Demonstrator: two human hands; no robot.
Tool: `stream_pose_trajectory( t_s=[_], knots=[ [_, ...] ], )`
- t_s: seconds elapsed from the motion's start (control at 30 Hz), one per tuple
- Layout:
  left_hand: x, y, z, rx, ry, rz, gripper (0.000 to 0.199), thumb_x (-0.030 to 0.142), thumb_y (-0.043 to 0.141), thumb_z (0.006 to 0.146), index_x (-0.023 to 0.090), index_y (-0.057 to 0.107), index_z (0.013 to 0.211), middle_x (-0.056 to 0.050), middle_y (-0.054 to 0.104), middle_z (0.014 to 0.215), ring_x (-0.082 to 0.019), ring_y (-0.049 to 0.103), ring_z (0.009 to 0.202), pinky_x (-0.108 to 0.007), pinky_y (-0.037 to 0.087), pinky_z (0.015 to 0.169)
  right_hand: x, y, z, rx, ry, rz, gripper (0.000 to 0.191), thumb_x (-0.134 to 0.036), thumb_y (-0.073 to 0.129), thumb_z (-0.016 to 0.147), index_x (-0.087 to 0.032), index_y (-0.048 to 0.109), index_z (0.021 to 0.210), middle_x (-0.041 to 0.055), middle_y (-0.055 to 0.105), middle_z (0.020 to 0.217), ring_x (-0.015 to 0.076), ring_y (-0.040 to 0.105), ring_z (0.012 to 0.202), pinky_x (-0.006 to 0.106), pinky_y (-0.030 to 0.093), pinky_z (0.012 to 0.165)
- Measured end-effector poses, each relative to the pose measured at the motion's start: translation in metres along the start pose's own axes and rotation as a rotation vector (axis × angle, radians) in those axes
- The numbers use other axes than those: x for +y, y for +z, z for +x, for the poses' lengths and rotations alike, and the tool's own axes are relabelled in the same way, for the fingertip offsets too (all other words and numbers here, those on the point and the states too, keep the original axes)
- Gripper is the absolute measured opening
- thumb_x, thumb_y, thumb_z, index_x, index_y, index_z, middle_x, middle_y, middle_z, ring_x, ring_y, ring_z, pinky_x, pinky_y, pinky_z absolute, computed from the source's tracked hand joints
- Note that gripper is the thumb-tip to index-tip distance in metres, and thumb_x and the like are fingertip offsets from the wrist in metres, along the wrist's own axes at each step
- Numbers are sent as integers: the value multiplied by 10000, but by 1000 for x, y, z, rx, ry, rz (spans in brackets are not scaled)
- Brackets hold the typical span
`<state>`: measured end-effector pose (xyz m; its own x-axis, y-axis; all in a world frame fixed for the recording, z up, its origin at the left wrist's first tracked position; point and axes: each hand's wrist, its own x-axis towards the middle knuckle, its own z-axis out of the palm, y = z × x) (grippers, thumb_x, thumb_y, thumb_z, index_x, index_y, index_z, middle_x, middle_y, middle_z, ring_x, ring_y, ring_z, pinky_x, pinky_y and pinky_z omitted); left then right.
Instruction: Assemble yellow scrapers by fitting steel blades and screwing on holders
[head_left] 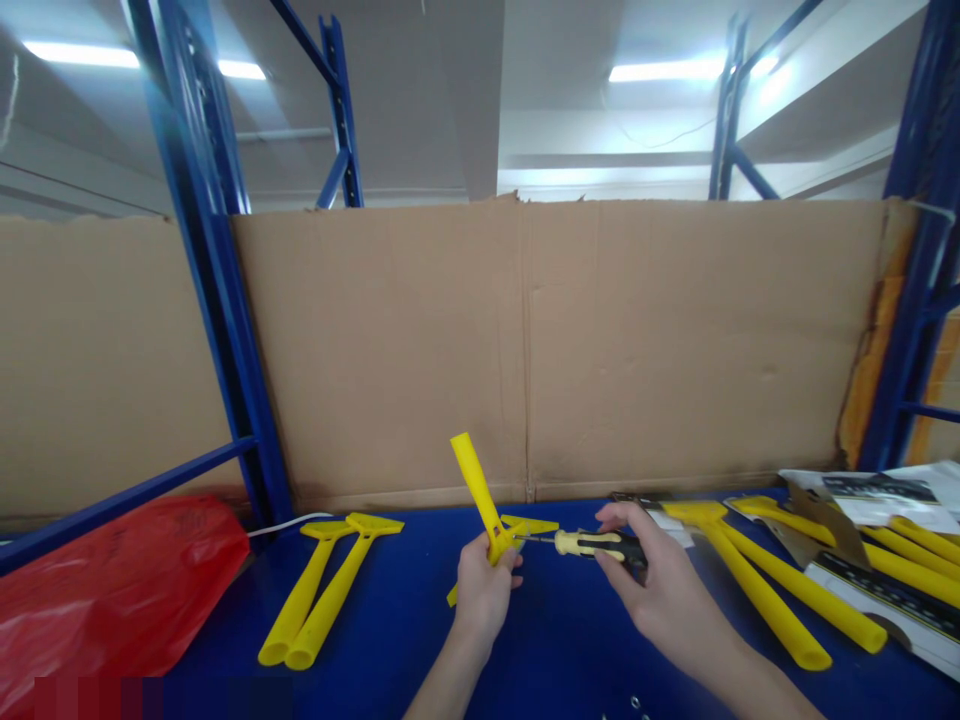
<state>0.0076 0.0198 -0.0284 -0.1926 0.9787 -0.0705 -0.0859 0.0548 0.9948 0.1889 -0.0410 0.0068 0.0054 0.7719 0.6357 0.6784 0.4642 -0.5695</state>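
My left hand (480, 590) grips a yellow plastic scraper (474, 475) near its head, with the tubular handle slanting up and to the left. In my right hand (664, 575) is a screwdriver (589, 543) with a cream and black handle, held level between thumb and fingers. Its shaft points left, and the tip meets the scraper's head beside my left fingers; the exact contact is too small to make out. Behind the held scraper, part of another yellow piece (544, 524) shows. Small metal parts (635, 703) lie at the front of the blue tabletop (555, 640).
Two yellow scrapers (341, 585) lie at the left, near a red plastic bag (112, 590). More yellow scrapers (780, 590) lie at the right beside open cartons (892, 610). A cardboard panel (390, 350) stands at the back, between blue rack posts (217, 330).
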Motion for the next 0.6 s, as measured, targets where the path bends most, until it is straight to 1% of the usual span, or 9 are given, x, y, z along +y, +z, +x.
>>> stream_pose_trajectory(
  t_s=[0.07, 0.17, 0.23, 0.3, 0.37, 0.4, 0.43, 0.5, 0.6],
  knots=[
    [0, 1, -1, 1, 1, -2, 164, -30, 595, 737, 83, 632, 848, -88, 688, 803, -150, 660, 646, -218, 536, 483, -1, -1, 2, 24, 40, -41, 111, -294, 496, 829, -227, 542, 904, 34, 661, 784, 187, 635, 646, 279, 495, 577],
    [1, 1, -2, 4, 12, 19, 167, -35, 591, 733, 83, 630, 845, -88, 688, 794, -153, 660, 649, -212, 529, 473, -1, -2, 5, 11, 121, -77, 207, -376, 434, 874, -222, 567, 840, 13, 639, 608, 193, 609, 524, 279, 444, 488],
    [2, 2, -2, 6, 18, 34, 171, -35, 583, 739, 80, 627, 857, -93, 686, 807, -154, 660, 658, -213, 529, 477, 1, -2, 5, -5, 152, -90, 243, -394, 405, 885, -215, 568, 860, 5, 612, 563, 201, 611, 522, 286, 447, 487],
    [1, 1, -2, 7, 19, 38, 166, -32, 569, 750, 77, 626, 862, -97, 684, 816, -152, 658, 661, -220, 535, 489, 3, -1, 3, 7, 132, -93, 220, -367, 443, 860, -208, 551, 965, 32, 637, 697, 207, 638, 629, 292, 487, 540],
    [0, 0, -1, 1, 22, 33, 159, -28, 557, 759, 75, 628, 857, -97, 682, 813, -149, 654, 658, -226, 538, 498, 5, 0, 1, 14, 74, -65, 284, -299, 478, 821, -215, 495, 1092, 71, 625, 917, 204, 644, 768, 287, 517, 591],
    [0, 0, 0, -2, 26, 31, 157, -27, 554, 760, 75, 630, 854, -96, 681, 810, -148, 651, 656, -226, 538, 499, 6, 0, 0, 5, 49, -39, 325, -262, 477, 806, -224, 464, 1128, 78, 602, 982, 197, 640, 797, 279, 523, 594],
    [-1, 0, 0, -3, 28, 30, 157, -26, 554, 760, 75, 632, 851, -95, 680, 808, -146, 649, 654, -224, 537, 499, 5, 0, -1, -13, 35, -11, 345, -234, 468, 797, -232, 444, 1141, 75, 590, 1000, 189, 638, 794, 272, 523, 587],
    [-2, 0, 0, -6, 33, 27, 160, -23, 557, 758, 76, 636, 856, -94, 679, 816, -145, 648, 656, -222, 535, 500, 4, 0, -2, -46, 35, 32, 327, -216, 454, 796, -239, 438, 1122, 54, 601, 953, 176, 638, 724, 271, 517, 570],
    [-2, 0, 0, -3, 30, 23, 168, -25, 563, 754, 80, 637, 862, -92, 679, 817, -147, 648, 661, -222, 535, 500, 0, -1, 0, -39, 71, 4, 202, -283, 444, 837, -229, 484, 1028, 41, 648, 836, 186, 639, 645, 287, 494, 553]
  ],
)
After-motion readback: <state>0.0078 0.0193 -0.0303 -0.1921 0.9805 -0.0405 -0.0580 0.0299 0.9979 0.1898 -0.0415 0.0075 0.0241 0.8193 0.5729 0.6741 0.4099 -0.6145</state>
